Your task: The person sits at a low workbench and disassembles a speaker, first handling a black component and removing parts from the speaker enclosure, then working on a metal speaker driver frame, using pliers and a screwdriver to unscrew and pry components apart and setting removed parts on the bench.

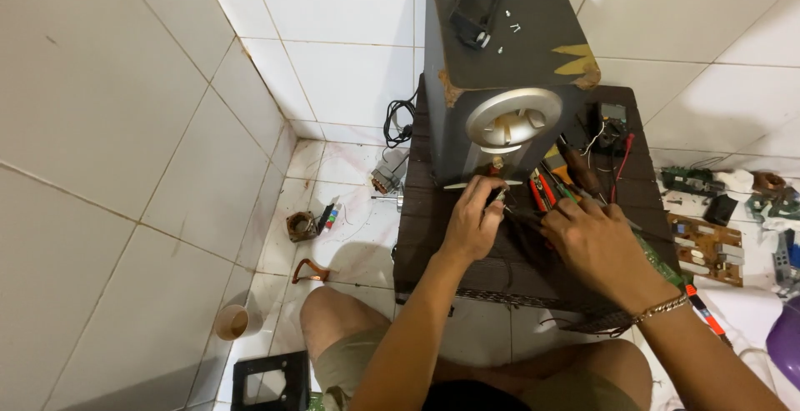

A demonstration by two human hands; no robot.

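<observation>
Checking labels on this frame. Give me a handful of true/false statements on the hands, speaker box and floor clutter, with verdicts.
1. The left hand is at the base of the speaker box, just below its silver port. True.
2. The right hand wears a chain bracelet. True.
3. The speaker box stands directly on the floor tiles. False: it stands on a dark low table.
4. A circuit board lies on the floor to the right of the table. True.
5. Red-handled pliers lie on the floor to the left. False: they lie on the table by the hands.
</observation>
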